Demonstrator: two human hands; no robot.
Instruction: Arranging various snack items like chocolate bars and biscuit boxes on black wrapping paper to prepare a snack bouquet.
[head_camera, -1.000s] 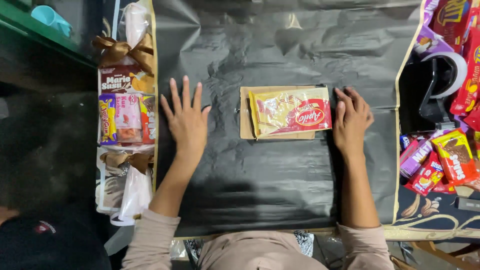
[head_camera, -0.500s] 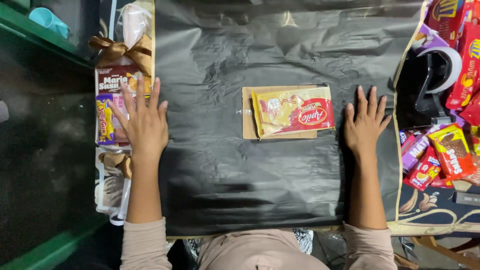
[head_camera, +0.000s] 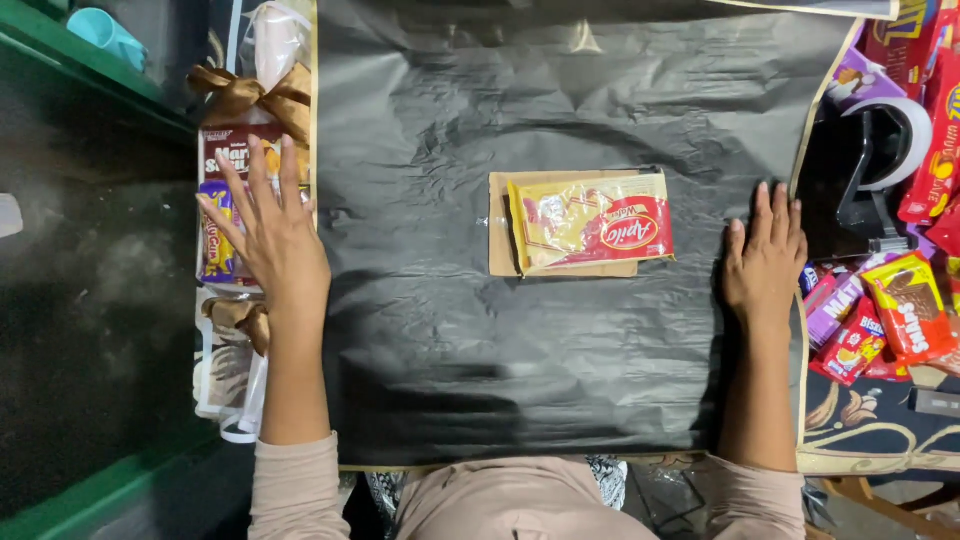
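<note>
Both hands flat, fingers spread wide, holding nothing: left hand (head_camera: 275, 240) at the black wrapping sheet (head_camera: 560, 340)'s 9 o'clock edge, right hand (head_camera: 765, 265) at 3. Snack pack (head_camera: 590, 222) on cardboard (head_camera: 500, 235) sits centre, unwrapped. Sheet laid out; no folds made.

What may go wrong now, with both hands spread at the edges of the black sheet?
The left hand lies half over the wrapped snack packs with brown ribbon bows, so it might knock them. The right hand presses only one edge of the crinkled black paper sheet; pulling could shift the yellow-red wafer packet off its cardboard piece.
</note>
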